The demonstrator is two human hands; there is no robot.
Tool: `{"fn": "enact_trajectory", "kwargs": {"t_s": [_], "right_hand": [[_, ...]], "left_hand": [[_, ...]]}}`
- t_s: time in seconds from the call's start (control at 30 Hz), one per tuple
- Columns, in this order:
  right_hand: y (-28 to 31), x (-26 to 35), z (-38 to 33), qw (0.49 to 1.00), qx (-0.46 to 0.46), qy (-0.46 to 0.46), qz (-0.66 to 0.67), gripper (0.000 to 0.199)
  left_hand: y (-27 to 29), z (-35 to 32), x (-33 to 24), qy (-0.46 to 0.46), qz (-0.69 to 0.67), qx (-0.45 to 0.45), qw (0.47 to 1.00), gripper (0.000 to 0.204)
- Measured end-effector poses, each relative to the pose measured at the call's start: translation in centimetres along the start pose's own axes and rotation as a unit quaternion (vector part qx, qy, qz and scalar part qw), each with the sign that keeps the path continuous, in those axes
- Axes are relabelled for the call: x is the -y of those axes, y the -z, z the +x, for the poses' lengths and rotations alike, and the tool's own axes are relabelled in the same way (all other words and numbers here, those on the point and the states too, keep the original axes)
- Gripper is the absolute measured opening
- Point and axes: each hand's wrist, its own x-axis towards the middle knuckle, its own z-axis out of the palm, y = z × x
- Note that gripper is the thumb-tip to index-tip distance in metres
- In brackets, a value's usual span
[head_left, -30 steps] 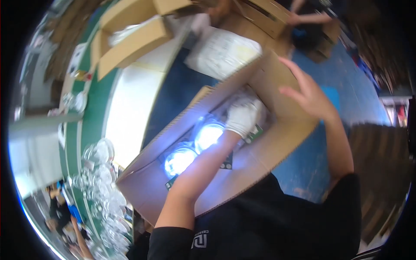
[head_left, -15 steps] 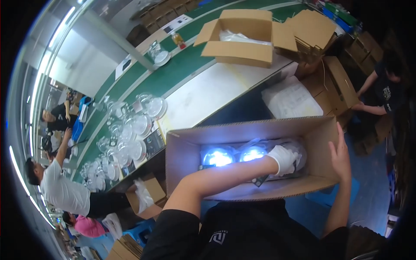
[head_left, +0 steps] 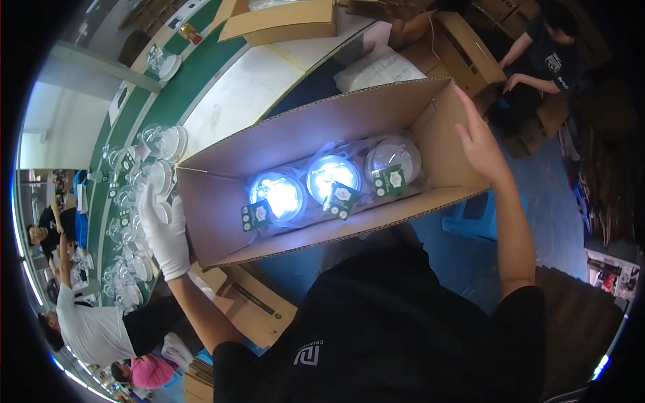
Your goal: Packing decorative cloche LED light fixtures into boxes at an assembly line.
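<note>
An uncovered cardboard box (head_left: 208, 232) lies in front of me, tilted up toward the right. Inside, in a row, sit three round clear lamps in thin plastic wrap, each with a green card tag. The left lamp (head_left: 290, 196) and the middle lamp (head_left: 330, 176) glow bluish white; the right lamp (head_left: 403, 158) is unlit. My left hand (head_left: 164, 235), in a white glove, presses against the box's left end with the thumb apart. Against the right end lies my bare right hand (head_left: 480, 144), fingers stretched along it. Together they hold the box between them.
Several clear lamps (head_left: 127, 215) stand along the green-topped table (head_left: 181, 94) at left. Another carton (head_left: 289, 23) is at the far edge. Behind the box lies a white plastic bag (head_left: 386, 67). A co-worker (head_left: 551, 50) handles cartons at right; a blue stool (head_left: 470, 218) stands below.
My left hand has left the lamps inside the box and moved to its left end. All three lamps now show. The view has shifted, with the box appearing turned and further left.
</note>
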Motion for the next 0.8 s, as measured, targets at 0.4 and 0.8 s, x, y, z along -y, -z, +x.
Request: {"fn": "enact_trajectory", "kwargs": {"t_s": [0.4, 0.8], "right_hand": [[1.0, -1.8, 2.4, 0.98, 0.116, 0.094, 0.135, 0.05], [-0.7, -5.1, 14.5, 0.947, 0.187, 0.154, 0.212, 0.042]], "left_hand": [[-1.3, -10.8, 2.1, 0.387, -0.08, 0.082, 0.915, 0.045], [-2.4, -13.9, -5.3, 0.46, 0.013, 0.065, 0.885, 0.046]]}}
